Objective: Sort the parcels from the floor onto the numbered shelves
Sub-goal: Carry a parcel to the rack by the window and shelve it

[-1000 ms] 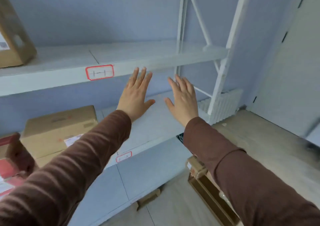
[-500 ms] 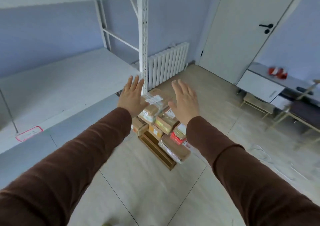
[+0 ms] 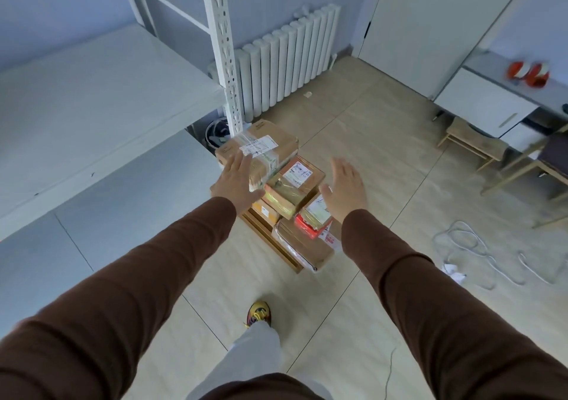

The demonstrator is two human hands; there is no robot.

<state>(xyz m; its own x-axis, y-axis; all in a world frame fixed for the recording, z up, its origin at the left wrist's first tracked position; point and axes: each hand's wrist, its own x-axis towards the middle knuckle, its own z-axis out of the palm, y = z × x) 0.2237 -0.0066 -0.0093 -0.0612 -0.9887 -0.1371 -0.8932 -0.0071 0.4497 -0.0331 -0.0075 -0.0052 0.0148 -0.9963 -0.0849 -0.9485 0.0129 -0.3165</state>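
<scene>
A pile of cardboard parcels lies on the floor beside the white shelf post (image 3: 222, 46). The top brown box (image 3: 276, 143) carries a white label and clear tape. Below it sit a smaller taped box (image 3: 296, 186), a red-and-white packet (image 3: 312, 226) and a flat brown box (image 3: 302, 246). My left hand (image 3: 238, 183) hovers open over the left side of the top box. My right hand (image 3: 345, 189) hangs open to the right of the pile, over the floor. Both hands hold nothing. The grey shelf board (image 3: 92, 98) lies at the left.
A white radiator (image 3: 289, 58) stands behind the pile, with a door (image 3: 430, 25) to its right. A white cabinet (image 3: 479, 101) with red tape rolls (image 3: 527, 72), wooden stools (image 3: 473, 144) and loose white cables (image 3: 479, 252) fill the right. My foot (image 3: 259, 313) stands on the tiled floor.
My view has swung from the shelves down and right to the parcel pile on the floor. Both open hands have come down toward the pile and spread apart.
</scene>
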